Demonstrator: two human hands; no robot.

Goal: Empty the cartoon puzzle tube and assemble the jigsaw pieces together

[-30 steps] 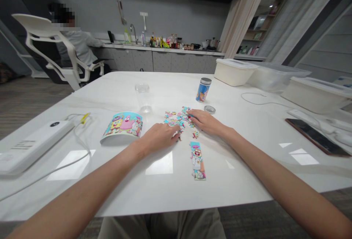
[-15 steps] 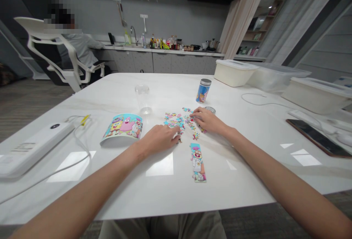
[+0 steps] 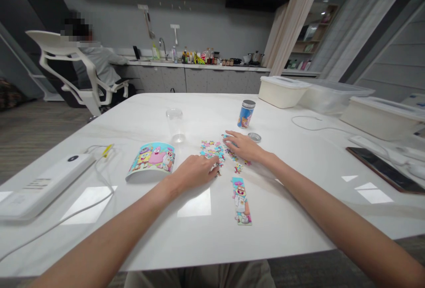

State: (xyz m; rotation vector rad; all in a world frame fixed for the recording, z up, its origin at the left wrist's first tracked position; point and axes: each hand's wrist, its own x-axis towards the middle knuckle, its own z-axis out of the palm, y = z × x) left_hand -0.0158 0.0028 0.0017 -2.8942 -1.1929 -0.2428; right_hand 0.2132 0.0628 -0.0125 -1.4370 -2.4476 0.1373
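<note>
Loose jigsaw pieces lie in a small pile between my hands. My left hand rests at the pile's left and near side, fingers bent, the thumb apart from the forefinger, fingertips at the pieces. Over the right part of the pile lies my right hand, its fingers spread and partly covering pieces. Nearer to me is a joined strip of puzzle showing a cartoon figure in a white coat. A curved cartoon picture card stands left of my left hand.
Behind the pile are a clear jar, a blue cartoon-printed can and a round metal lid. A white power strip with cable lies left, a phone right. Lidded bins stand back right. A person sits back left.
My right hand has slid slightly left and its fingers have stretched out over the pieces. My left hand stays about where it was. The whole view has shifted down a little.
</note>
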